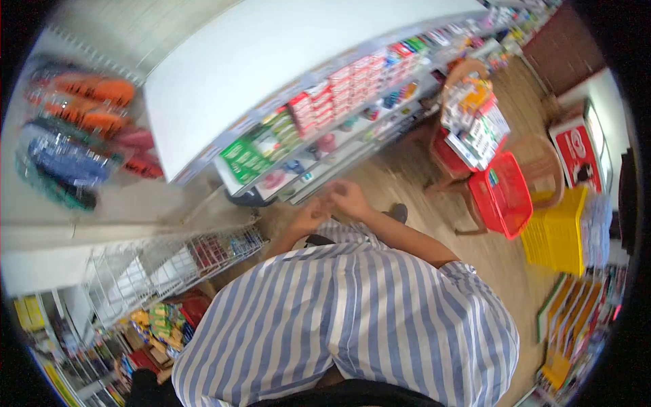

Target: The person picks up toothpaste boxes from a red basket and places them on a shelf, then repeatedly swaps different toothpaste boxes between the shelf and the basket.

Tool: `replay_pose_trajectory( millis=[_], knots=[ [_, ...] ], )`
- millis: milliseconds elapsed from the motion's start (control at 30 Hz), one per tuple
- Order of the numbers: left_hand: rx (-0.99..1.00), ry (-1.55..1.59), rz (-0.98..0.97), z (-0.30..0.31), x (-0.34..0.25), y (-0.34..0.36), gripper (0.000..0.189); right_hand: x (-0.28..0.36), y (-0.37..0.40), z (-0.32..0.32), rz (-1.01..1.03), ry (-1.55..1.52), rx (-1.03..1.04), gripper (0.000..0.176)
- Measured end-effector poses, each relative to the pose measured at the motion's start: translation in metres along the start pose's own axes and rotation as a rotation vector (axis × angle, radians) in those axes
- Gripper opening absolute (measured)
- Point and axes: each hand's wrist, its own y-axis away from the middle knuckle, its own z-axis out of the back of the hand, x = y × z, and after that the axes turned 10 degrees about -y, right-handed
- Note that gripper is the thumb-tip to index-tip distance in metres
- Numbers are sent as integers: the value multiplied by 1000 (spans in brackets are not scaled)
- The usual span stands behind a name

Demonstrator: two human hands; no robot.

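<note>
My left hand [312, 214] and my right hand [347, 199] are close together in front of my striped shirt [346, 292], near the lower edge of the shelf unit. Both are blurred, with fingers bent inward; whether anything is between them is too small to tell. Beyond them, green boxes [245, 160] and red-and-white boxes [339, 95] stand in rows on a shelf below the wide white top shelf [251, 61].
A red basket [502, 195] and a chair piled with packets [475, 125] are at the right, beside stacked yellow baskets [557, 230]. Wrapped slippers [74, 156] hang at the left above a white wire rack [169, 268].
</note>
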Motion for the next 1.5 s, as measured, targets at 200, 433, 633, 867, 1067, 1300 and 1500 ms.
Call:
replay_pose_trajectory(
  millis=[200, 433, 633, 867, 1067, 1300, 1500],
  knots=[
    [371, -421, 7, -66, 77, -100, 30, -43, 54, 121, -494, 29, -166, 28],
    [458, -804, -613, -143, 150, -200, 30, -50, 142, 245, -713, -258, -654, 29],
    [558, -1011, -570, -225, 102, -254, 29, -71, 228, 391, -546, -545, -885, 21],
    [544, -1141, -845, -324, 49, -321, 27, -27, 287, 519, -606, -635, -1205, 26],
    [586, -803, -574, -424, -23, -354, 26, -14, 302, 588, -493, -523, -1294, 22],
    [636, 4, 501, -534, -186, -323, 34, -23, 291, 646, -322, -570, -1433, 18],
    [766, 362, 649, -620, -198, -353, 33, -72, 277, 726, -263, -431, -1445, 19]
  ],
)
